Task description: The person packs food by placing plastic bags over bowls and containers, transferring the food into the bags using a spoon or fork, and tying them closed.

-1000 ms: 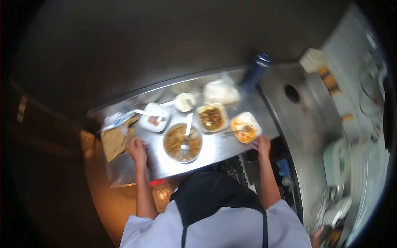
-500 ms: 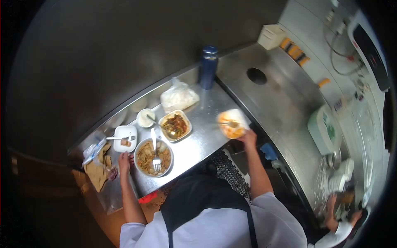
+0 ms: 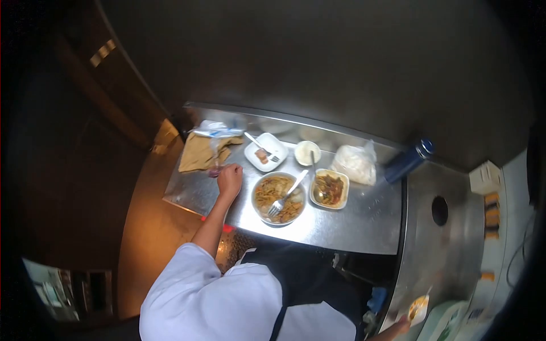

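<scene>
My left hand (image 3: 229, 178) is closed over the steel counter, left of a metal bowl (image 3: 253, 206) of noodle-like food with a fork (image 3: 277, 207) in it. A small reddish item (image 3: 215, 171) lies beside its fingers; whether the fingers hold anything is hidden. At the lower right, my right hand (image 3: 402, 325) grips a white dish (image 3: 418, 310) with orange sauce, over the sink-side counter. A square white plate (image 3: 253, 152) bears a brown food piece and a fork. Next to it stand a white cup (image 3: 307, 152) and a square dish (image 3: 344, 196) of cooked food with a spoon.
A clear bag with white contents (image 3: 355, 165) and a blue flask (image 3: 408, 161) stand along the back. Brown paper-like material (image 3: 196, 152) and plastic wrap (image 3: 219, 129) lie at the left. The right counter has a round hole (image 3: 439, 211) and a pale green bin (image 3: 446, 321).
The view has swung left. My right hand has carried the sauced dish away from the food counter, toward the sink side. My left hand has stayed near the bowl, its fingers now curled in.
</scene>
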A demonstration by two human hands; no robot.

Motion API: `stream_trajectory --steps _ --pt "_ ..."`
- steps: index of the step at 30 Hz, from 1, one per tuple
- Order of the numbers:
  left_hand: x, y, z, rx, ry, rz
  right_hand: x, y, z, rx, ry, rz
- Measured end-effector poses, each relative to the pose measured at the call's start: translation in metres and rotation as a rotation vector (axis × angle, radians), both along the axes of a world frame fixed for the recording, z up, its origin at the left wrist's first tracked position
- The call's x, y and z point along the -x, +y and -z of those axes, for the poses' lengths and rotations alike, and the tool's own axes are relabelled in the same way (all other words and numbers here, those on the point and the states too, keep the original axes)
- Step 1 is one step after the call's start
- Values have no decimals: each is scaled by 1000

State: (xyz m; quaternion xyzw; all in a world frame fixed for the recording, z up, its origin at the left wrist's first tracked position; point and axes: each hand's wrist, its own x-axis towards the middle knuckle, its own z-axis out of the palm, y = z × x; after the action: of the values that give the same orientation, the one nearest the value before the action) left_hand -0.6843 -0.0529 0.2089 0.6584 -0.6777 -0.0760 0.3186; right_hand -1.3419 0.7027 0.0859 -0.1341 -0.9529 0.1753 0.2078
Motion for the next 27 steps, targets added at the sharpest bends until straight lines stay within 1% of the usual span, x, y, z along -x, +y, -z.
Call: stream_trajectory --steps 1,3,6,9,12,15,18,21,24,25,27 --pt "-9 0 -5 19 -21 -20 -15 -15 -11 141 2 21" --pt "-14 -1 -16 55 -61 -21 -31 -33 -20 243 -8 18" --pt "-20 -3 -16 56 -49 -19 -45 -44 -28 308 -6 8" --pt "-20 -7 -19 107 -28 -91 -55 -57 -31 364 10 -2" --pt "-22 -26 -37 325 -142 4 -71 -76 -35 424 28 -7" --pt "-21 -62 -74 514 -230 132 -93 -97 -37 494 35 -38" --pt "-38 -116 -68 436 -380 185 -114 -115 -34 586 5 -85" --pt "-55 -165 -36 234 -522 281 -135 -126 -25 687 -65 -139" --pt "-63 -199 2 144 -607 372 -159 -138 -14 800 -138 -176" --pt "-61 -205 -3 17 -716 337 -168 -140 -10 831 -162 -184" --pt "-63 -209 -6 95 -597 368 -181 -142 -7 894 -205 -198"
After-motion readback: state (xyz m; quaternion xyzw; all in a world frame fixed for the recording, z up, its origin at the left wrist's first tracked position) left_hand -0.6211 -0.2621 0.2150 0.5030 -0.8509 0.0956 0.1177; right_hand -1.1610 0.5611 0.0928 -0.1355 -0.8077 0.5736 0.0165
